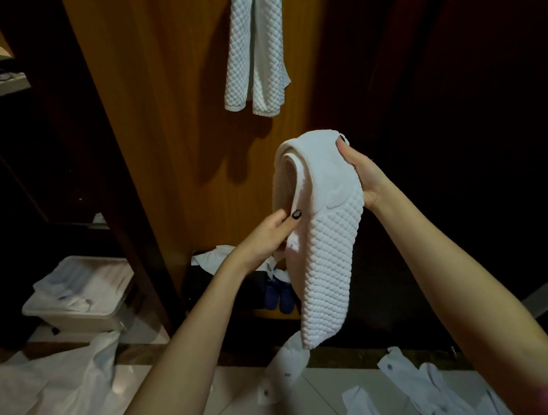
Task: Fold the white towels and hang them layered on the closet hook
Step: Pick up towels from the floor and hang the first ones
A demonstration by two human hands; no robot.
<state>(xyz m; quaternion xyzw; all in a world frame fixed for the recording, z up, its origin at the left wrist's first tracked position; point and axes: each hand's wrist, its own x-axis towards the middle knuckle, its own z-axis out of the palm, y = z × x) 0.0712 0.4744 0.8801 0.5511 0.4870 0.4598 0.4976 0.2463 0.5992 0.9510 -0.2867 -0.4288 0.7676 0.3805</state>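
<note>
- Holding up, centre of frame: white diamond-quilted towel (pixel 326 236), folded over into a long layered strip, rounded fold uppermost, free end hanging toward the lower centre, clear of the floor.
- Right hand (pixel 361 176) at the top fold, right of the towel; thumb with dark nail pressed on the near face, fingers hidden behind. Firm grasp on the cloth.
- Left hand (pixel 267 238) lower, at the towel's left edge; thumb with dark painted nail on top, fingers curled beneath. Pinching an inner layer.
- Second white quilted towel (pixel 255 52) at upper centre, draped in two hanging lengths flat against the orange-brown wooden closet panel (pixel 170 133); upper end cut off by the frame edge, so hanging point not seen.
- Well apart from the held towel, directly above it.
- Lower left: pale plastic storage bin (pixel 74 310) with white cloth piled inside.
- Bottom left: crumpled white sheet, plastic or cloth, cannot tell (pixel 55 388).
- Behind the left wrist, at the panel's foot: dark blue pair of slippers (pixel 279 297) beside more white fabric.
- Bottom right: white garments (pixel 428 388) spread on the pale tiled floor (pixel 242 401).
</note>
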